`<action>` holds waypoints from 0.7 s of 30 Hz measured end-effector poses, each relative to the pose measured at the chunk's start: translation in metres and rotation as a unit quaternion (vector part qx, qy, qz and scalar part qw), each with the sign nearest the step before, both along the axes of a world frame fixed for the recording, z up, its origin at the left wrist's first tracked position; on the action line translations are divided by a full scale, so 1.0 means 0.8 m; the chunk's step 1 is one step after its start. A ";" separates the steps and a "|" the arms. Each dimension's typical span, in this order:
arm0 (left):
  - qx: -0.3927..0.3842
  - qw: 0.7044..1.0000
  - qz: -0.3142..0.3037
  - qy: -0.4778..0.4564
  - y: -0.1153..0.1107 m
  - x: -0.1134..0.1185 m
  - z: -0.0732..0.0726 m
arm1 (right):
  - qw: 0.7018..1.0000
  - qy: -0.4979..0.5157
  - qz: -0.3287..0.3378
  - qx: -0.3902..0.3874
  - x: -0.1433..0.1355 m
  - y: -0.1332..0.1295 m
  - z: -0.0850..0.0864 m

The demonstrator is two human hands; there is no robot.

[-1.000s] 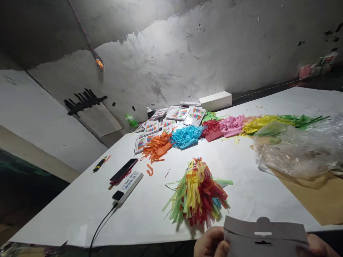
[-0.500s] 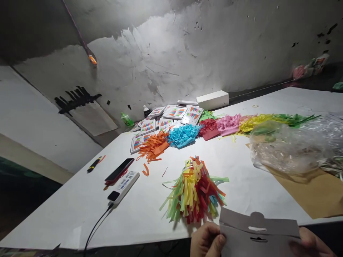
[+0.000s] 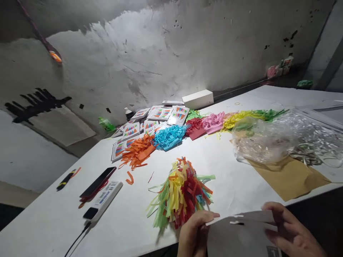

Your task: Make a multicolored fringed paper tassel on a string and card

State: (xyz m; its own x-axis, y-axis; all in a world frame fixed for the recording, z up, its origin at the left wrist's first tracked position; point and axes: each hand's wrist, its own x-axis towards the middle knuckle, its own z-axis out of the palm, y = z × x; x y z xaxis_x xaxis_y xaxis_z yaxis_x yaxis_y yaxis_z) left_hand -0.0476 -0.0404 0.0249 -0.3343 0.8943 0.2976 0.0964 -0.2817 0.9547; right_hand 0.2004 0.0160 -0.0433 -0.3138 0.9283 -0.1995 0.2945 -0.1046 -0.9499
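A pale grey card packet (image 3: 238, 237) with a slotted hanging hole lies between my hands at the table's near edge. Its folded top flap is tilted toward me, and the packet's lower part runs out of view. My left hand (image 3: 193, 232) pinches the packet's left top corner between thumb and fingers. On the other side, my right hand (image 3: 292, 228) grips the right edge near the flap. Just beyond the left hand stands a bunch of multicoloured paper tassels (image 3: 179, 194), in green, yellow, red, orange and blue strips.
Orange (image 3: 139, 151), blue (image 3: 170, 137) and other coloured fringe bundles form a row, with printed packets (image 3: 160, 113) behind. A phone (image 3: 98, 182) and corded white power bank (image 3: 107, 196) lie left. A clear plastic bag (image 3: 264, 137) rests over brown paper (image 3: 289, 180) at right.
The view has swung to the right. The packet's flap has tipped over flatter, and my right hand has come further into view, its fingers at the packet's upper right edge.
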 end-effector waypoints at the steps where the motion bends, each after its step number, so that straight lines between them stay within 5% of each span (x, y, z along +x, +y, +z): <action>1: 0.009 1.000 -0.015 0.003 0.000 -0.003 0.001 | 1.000 0.020 -0.011 0.009 0.000 0.001 0.011; 7: -0.017 0.989 -0.131 0.062 0.000 -0.032 0.012 | 0.965 0.036 0.170 0.196 -0.003 0.012 0.084; 11: -0.014 0.987 -0.094 0.127 -0.001 -0.031 0.007 | 0.903 -0.081 0.152 0.394 -0.012 0.014 0.119; 15: 0.012 0.989 -0.060 0.134 0.000 -0.015 -0.002 | 0.843 -0.117 0.174 0.495 -0.039 0.022 0.129; 21: 0.004 0.989 -0.061 0.136 0.001 -0.013 0.004 | 0.779 -0.224 0.251 0.529 -0.069 0.042 0.126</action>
